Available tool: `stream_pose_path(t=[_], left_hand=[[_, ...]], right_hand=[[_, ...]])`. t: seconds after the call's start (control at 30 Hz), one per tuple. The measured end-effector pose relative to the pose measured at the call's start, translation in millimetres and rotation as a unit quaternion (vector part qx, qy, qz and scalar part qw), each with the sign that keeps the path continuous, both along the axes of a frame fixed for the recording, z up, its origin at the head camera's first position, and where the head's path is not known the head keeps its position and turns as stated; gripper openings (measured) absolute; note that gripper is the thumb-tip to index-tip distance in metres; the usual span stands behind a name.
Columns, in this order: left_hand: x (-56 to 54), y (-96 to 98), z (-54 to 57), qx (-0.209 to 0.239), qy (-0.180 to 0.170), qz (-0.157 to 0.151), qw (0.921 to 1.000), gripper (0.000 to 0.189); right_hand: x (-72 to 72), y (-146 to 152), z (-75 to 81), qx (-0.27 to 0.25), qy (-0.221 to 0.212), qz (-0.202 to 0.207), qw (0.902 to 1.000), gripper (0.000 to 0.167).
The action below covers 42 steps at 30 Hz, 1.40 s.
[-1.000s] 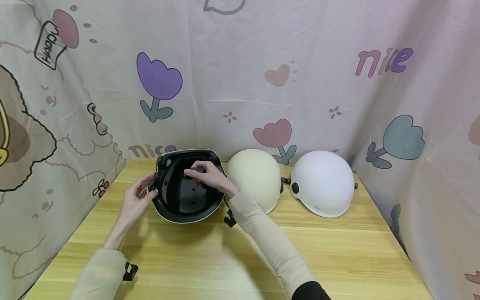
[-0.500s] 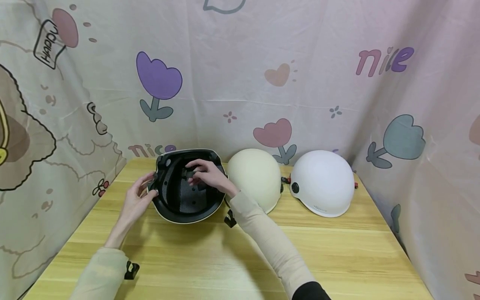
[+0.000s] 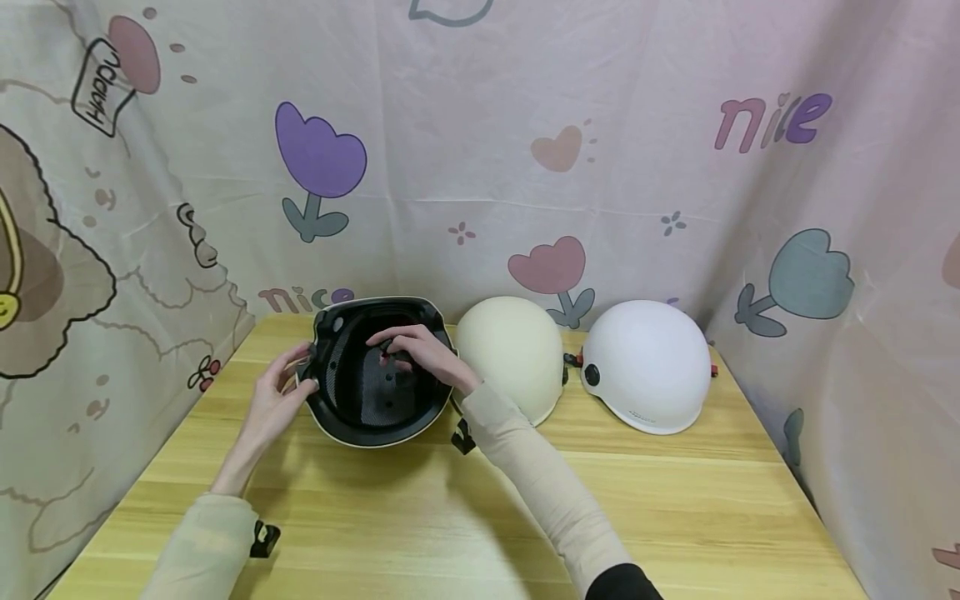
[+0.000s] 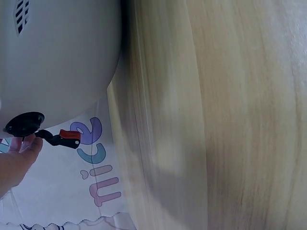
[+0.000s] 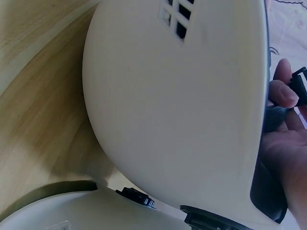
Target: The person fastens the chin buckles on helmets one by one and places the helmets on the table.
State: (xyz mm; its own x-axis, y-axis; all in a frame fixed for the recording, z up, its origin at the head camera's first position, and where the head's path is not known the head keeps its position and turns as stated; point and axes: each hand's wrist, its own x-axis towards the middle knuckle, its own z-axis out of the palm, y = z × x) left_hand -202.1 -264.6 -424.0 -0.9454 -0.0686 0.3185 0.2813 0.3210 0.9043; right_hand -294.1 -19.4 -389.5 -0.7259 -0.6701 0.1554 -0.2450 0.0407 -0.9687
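Note:
A cream helmet [image 3: 386,404] lies upturned on the table at left, its black padded inside facing me. My left hand [image 3: 272,398] grips its left rim, thumb over the edge. In the left wrist view, those fingers are right behind a black round disc [image 4: 25,123], beside a black buckle piece with a red tab [image 4: 69,135]. My right hand [image 3: 426,352] is over the helmet's opening. The right wrist view shows its fingers holding black strap webbing [image 5: 276,117] by a black buckle [image 5: 301,86]. Part of the strap is hidden behind the shell.
Beside the upturned helmet stands a second cream helmet [image 3: 510,358], dome up. A white helmet [image 3: 648,367] with a black side disc is further right. The wooden table [image 3: 420,525] meets a printed curtain [image 3: 450,150] at the back and sides.
The right hand's fingers have opened from a pinch and shifted on the strap's buckle inside the helmet. The left hand and all helmets have stayed in place.

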Motion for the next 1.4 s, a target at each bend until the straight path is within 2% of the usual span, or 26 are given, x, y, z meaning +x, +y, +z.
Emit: stream_pose_path(t=[0.17, 0.33, 0.57, 0.9, 1.23, 1.4], left_hand=[[0.1, -0.3, 0.2, -0.004, 0.000, 0.000, 1.0000, 0.055], [1.0, 0.0, 0.1, -0.006, -0.002, -0.001, 1.0000, 0.056], [1.6, 0.6, 1.6, -0.003, -0.001, -0.003, 1.0000, 0.055], [1.8, 0.0, 3.1, -0.007, -0.009, -0.003, 0.9999, 0.057], [2.3, 1.3, 2.3, 0.004, 0.001, -0.007, 1.0000, 0.056], [2.2, 2.0, 4.6, -0.014, -0.020, -0.001, 0.9997, 0.060]], right_hand=[[0.1, 0.3, -0.1, 0.012, -0.018, 0.010, 0.9997, 0.042], [-0.2, 1.0, -2.9, 0.023, -0.005, 0.017, 0.9996, 0.050], [-0.4, 2.2, -4.0, 0.014, 0.008, 0.025, 0.9996, 0.040], [1.0, 1.8, -1.8, 0.005, -0.024, 0.025, 0.9994, 0.035], [-0.2, 1.7, -6.8, 0.045, 0.016, 0.026, 0.9985, 0.040], [2.5, 2.2, -7.2, 0.043, 0.025, 0.030, 0.9983, 0.035]])
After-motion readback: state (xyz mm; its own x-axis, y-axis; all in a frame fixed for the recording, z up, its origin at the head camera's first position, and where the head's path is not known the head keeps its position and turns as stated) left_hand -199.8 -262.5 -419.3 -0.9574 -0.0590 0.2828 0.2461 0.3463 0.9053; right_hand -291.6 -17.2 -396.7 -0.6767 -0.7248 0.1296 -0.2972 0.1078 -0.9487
